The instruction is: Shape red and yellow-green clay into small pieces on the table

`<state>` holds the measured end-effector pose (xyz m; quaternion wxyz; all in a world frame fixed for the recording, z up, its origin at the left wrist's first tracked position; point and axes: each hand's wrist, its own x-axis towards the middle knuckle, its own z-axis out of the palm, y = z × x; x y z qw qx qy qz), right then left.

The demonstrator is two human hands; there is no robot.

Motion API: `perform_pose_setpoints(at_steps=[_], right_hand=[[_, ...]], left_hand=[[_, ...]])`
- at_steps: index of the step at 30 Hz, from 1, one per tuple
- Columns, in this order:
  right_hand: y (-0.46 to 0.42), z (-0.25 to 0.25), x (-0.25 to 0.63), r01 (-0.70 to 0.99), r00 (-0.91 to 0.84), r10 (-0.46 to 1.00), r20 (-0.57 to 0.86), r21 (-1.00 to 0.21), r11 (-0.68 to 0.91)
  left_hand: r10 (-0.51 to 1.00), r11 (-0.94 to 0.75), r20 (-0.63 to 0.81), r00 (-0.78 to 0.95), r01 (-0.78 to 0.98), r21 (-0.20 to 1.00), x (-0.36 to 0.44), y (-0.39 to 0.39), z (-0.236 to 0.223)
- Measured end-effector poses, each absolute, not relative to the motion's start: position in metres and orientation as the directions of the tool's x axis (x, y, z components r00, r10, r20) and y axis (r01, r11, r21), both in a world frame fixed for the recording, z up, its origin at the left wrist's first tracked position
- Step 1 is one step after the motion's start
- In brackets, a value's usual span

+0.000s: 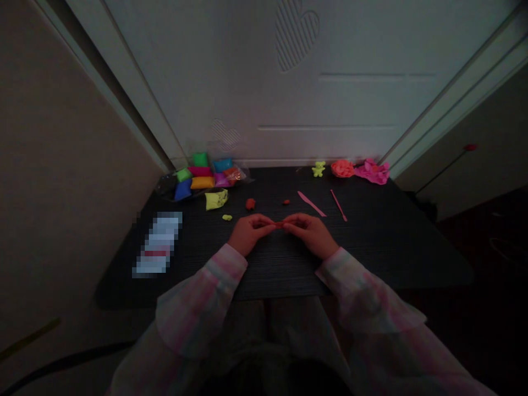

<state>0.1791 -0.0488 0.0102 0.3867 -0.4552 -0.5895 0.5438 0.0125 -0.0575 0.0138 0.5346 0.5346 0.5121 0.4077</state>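
Between my two hands, a small strip of red modelling clay (279, 225) is pinched at both ends over the dark table. My left hand (250, 233) is closed, thumb and fingertips gripping its left end. The right end is in the closed fingertips of my right hand (312, 233). Just beyond my left hand sit a red clay lump (250, 204) and a little yellow clay piece (227, 218). A smaller red clay bit (286, 202) lies past the gap between the hands. Beyond my right hand are a pink plastic knife (312, 204) and a thin pink modelling tool (339, 205).
Several coloured clay packets (202, 182) lie at the back left, with an opened yellow packet (216, 199) in front. A blurred-out phone-like rectangle (159, 242) is at left. A yellow bear figure (318, 169), an orange clay flower (342, 168) and pink clay pieces (373, 171) line the back right.
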Motion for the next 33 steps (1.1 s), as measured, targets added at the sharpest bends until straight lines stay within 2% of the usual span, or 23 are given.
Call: perform_pose_setpoints(at_steps=[5, 8, 12, 15, 18, 21, 23, 27, 29, 33], right_hand=[[-0.048, 0.011, 0.182, 0.150, -0.268, 0.963, -0.023, -0.988, 0.018], [-0.049, 0.011, 0.182, 0.167, -0.282, 0.959, -0.007, -0.985, 0.042], [-0.045, 0.012, 0.187, 0.268, -0.405, 0.914, -0.023, -0.959, 0.095], [-0.036, 0.015, 0.193, 0.378, -0.508, 0.860, -0.050, -0.910, 0.170], [-0.027, 0.018, 0.199, 0.519, -0.539, 0.842, 0.006, -0.785, 0.337], [-0.028, 0.018, 0.204, 0.596, -0.546, 0.817, 0.186, -0.599, 0.535], [-0.035, 0.017, 0.207, 0.630, -0.546, 0.792, 0.273, -0.489, 0.603], [-0.054, 0.014, 0.211, 0.661, -0.653, 0.714, 0.253, -0.269, 0.700], [-0.059, 0.013, 0.212, 0.662, -0.684, 0.696, 0.220, -0.215, 0.718], [-0.056, 0.013, 0.213, 0.719, -0.611, 0.755, 0.236, -0.232, 0.655]], left_hand=[[0.986, 0.068, -0.087, 0.143, 0.132, 0.989, 0.011, -0.059, 0.015], [0.989, 0.027, -0.056, 0.134, 0.207, 0.978, 0.010, -0.061, 0.014], [1.000, -0.009, 0.011, -0.005, 0.279, 0.960, 0.006, -0.062, 0.016], [0.991, 0.006, 0.031, -0.127, 0.277, 0.961, 0.003, -0.059, 0.017], [0.990, -0.002, 0.044, -0.132, 0.302, 0.953, 0.002, -0.057, 0.015], [0.994, -0.039, 0.078, -0.080, 0.404, 0.914, 0.004, -0.059, 0.012], [0.990, -0.102, 0.136, -0.027, 0.521, 0.848, 0.006, -0.062, 0.011], [0.930, -0.360, 0.299, 0.212, 0.687, 0.632, 0.009, -0.065, 0.010], [0.884, -0.465, 0.326, 0.336, 0.709, 0.530, 0.009, -0.066, 0.010], [0.821, -0.570, 0.303, 0.484, 0.721, 0.394, 0.011, -0.069, 0.009]])
